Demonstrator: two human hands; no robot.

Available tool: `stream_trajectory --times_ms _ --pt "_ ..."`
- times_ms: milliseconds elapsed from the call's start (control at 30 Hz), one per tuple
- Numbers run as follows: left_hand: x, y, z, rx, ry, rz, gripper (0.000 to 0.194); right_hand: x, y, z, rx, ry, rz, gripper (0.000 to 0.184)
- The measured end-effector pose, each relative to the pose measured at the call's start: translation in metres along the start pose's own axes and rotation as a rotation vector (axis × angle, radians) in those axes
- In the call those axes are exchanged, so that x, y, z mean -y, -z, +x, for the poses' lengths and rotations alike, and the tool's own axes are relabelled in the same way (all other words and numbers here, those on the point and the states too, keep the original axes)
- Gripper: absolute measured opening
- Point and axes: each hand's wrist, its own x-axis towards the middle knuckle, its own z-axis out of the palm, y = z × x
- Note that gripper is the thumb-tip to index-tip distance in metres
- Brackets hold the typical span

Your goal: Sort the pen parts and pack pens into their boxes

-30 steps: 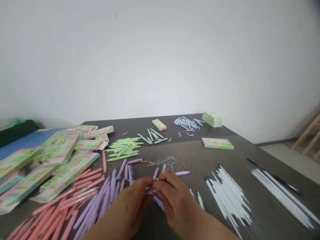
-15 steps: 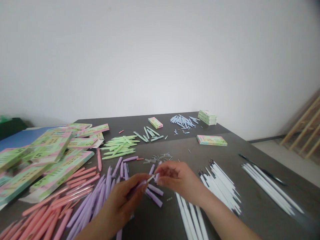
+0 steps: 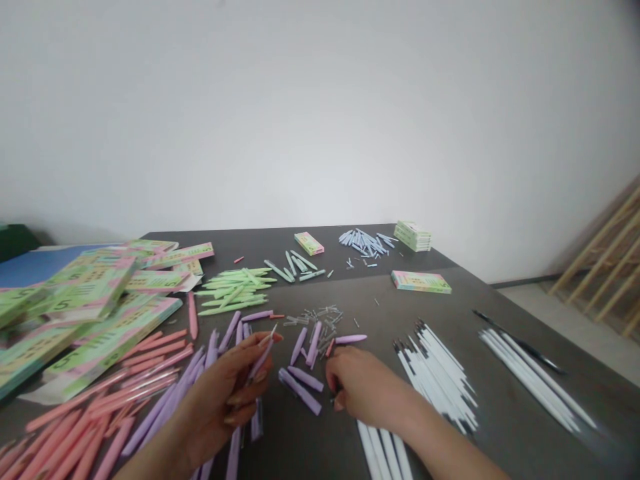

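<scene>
My left hand (image 3: 220,393) is closed round a purple pen barrel (image 3: 261,359) with a white refill tip poking out of its upper end. It hovers over the pile of purple pen barrels (image 3: 200,393). My right hand (image 3: 357,387) rests low on the dark table (image 3: 350,300), fingers curled down and pinched onto the surface beside short purple pen pieces (image 3: 300,390). What those fingers pinch is too small to see. Small metal springs (image 3: 315,317) lie scattered just beyond both hands.
Pink barrels (image 3: 100,413) and stacked green-pink boxes (image 3: 90,313) fill the left. Green barrels (image 3: 233,290), blue parts (image 3: 365,241) and more boxes (image 3: 421,281) lie farther back. White refills (image 3: 440,373) and a second row (image 3: 535,377) lie right. Wooden rails (image 3: 605,267) stand beyond the table.
My hands have separated. The left keeps the purple barrel and has tilted it upright; the right has dropped from the barrel's tip down to the table surface.
</scene>
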Motion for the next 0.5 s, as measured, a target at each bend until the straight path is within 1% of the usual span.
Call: stream_trajectory --times_ms 100,200,300,400,467,500 --pt "0.002 -0.001 0.001 -0.046 0.045 -0.046 0.014 0.001 -0.005 0.002 0.001 0.018 -0.013 0.011" --pt "0.004 0.0 0.005 -0.081 0.025 -0.069 0.01 0.0 -0.007 0.0 -0.015 0.034 -0.007 0.014" --pt "0.005 0.004 0.008 -0.117 0.013 -0.086 0.008 -0.001 -0.002 -0.002 -0.062 0.022 0.037 0.012" --pt "0.004 0.005 0.009 -0.159 -0.01 -0.09 0.008 -0.001 0.007 -0.003 -0.139 0.019 0.149 0.008" --pt "0.004 0.005 0.008 -0.162 -0.037 -0.085 0.009 -0.001 0.011 -0.001 -0.189 0.037 0.266 0.013" --pt "0.004 0.004 0.008 -0.152 -0.055 -0.081 0.01 -0.001 0.013 0.001 -0.215 0.046 0.336 0.017"
